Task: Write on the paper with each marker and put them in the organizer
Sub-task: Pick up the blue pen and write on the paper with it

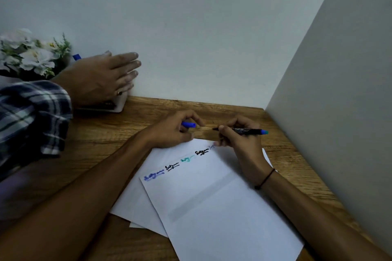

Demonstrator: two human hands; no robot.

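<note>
White paper (212, 193) lies on the wooden desk with a row of blue, black and green scribbles along its far edge. My right hand (239, 135) grips a black marker (244, 131) with a blue-green end, held level just beyond the paper's far corner, its tip pointing left. My left hand (171, 131) holds the blue marker cap (188, 124) a short way from that tip. The white organizer (118, 104) stands at the back left against the wall, mostly hidden by another person's hand (101, 78). A blue marker (76, 57) sticks up behind that hand.
A pot of white artificial flowers (31, 55) stands at the far left by the wall. The other person's plaid sleeve (31, 116) reaches in from the left. A grey partition (339, 91) closes the desk's right side. More sheets (131, 207) lie under the top paper.
</note>
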